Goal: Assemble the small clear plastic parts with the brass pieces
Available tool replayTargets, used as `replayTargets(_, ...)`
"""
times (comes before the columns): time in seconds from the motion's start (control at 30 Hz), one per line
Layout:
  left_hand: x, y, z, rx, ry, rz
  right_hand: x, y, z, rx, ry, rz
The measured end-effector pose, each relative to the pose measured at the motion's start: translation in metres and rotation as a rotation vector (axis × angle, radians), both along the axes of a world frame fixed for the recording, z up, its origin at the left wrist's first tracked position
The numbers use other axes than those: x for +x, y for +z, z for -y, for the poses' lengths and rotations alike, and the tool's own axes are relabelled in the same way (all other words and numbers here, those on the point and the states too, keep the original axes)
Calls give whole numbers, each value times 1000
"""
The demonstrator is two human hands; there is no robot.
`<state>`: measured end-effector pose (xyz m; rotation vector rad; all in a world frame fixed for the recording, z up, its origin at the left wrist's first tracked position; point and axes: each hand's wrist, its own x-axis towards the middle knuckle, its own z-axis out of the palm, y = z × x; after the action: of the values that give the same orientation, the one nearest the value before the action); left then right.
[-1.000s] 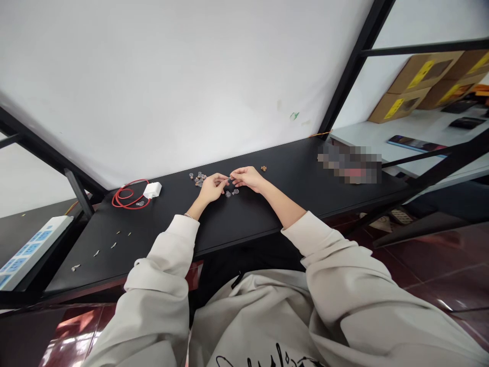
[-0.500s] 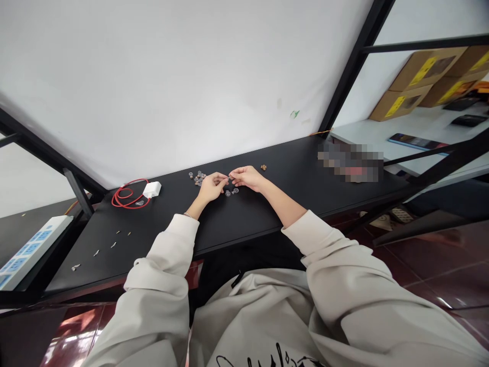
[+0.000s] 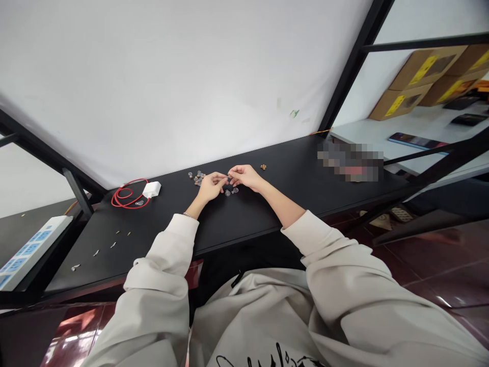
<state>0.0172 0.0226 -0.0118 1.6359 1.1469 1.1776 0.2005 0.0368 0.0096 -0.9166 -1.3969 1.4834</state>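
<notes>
A black worktop (image 3: 305,191) runs along a white wall (image 3: 153,86), with a black metal frame (image 3: 353,66) crossing the view on both sides. Toward its left end lie a coiled red cable (image 3: 128,193) and, just beside it, a white charger (image 3: 152,189). Nearer the front left corner, a few small metal bits (image 3: 95,252) are scattered, and past that end lies a white power strip with blue sockets (image 3: 28,250). Toward the right end sits a pixelated patch (image 3: 349,162), its contents hidden. Beyond it, a white shelf (image 3: 420,122) carries cardboard boxes with yellow labels (image 3: 397,104) and a flat dark device (image 3: 416,140). Dark red floor tiles (image 3: 439,255) show below, and beige sleeves (image 3: 156,306) fill the lower view.

Both hands are over the middle of the worktop. The left hand (image 3: 210,187) and right hand (image 3: 244,177) meet at the fingertips, each in a closed pinch grip on a tiny part (image 3: 229,178), too small to make out in detail. Small see-through pieces (image 3: 231,192) lie just below the grip, a little heap of similar pieces (image 3: 197,178) sits just beyond the left hand, and a few brown bits (image 3: 263,166) lie near the right hand.
</notes>
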Motion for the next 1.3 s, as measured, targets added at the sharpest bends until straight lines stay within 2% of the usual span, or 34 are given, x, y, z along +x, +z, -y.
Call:
replayTargets(0.27,2,1,2,-10,22,-2,-1,-5,-3,137,-19,80)
replayTargets(0.77,1,0,1,-21,23,6,-2,-4,1,184,-17,97)
replayTargets(1.3,-3,-5,-1,15,-18,13,-1,-2,5,4,40,-31)
